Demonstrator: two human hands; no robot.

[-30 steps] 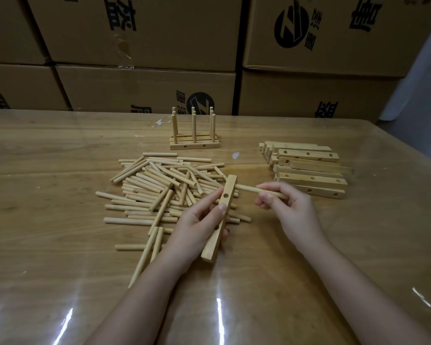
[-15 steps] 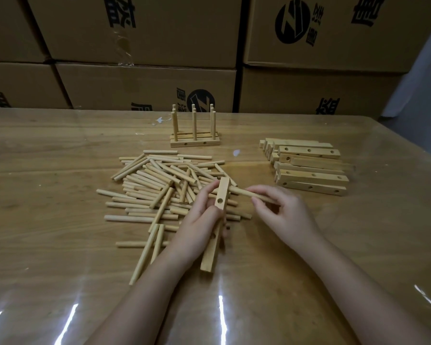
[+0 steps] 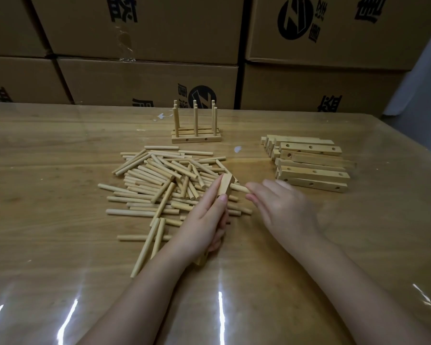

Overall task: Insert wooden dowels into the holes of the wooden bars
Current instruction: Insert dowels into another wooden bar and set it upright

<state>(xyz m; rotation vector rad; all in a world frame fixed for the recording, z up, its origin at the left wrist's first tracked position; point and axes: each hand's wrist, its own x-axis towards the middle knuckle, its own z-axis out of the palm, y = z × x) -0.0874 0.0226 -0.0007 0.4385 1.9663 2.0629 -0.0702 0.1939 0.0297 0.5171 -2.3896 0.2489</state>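
Checked against the view a second prior: found the bar [image 3: 225,184] rolled under the left hand [image 3: 204,220] and the dowel [image 3: 239,188] brought in, tip apparently entered at the far-end hole. Judged as an insertion under way, seating unconfirmed. Recorded left fingers [image 3: 213,192] clamped along the bar. Right hand [image 3: 284,210] blurred, apparently pinching the dowel's outer end, just beside the bar. Noted loose dowels [image 3: 159,175] on the bench [image 3: 60,220] behind.
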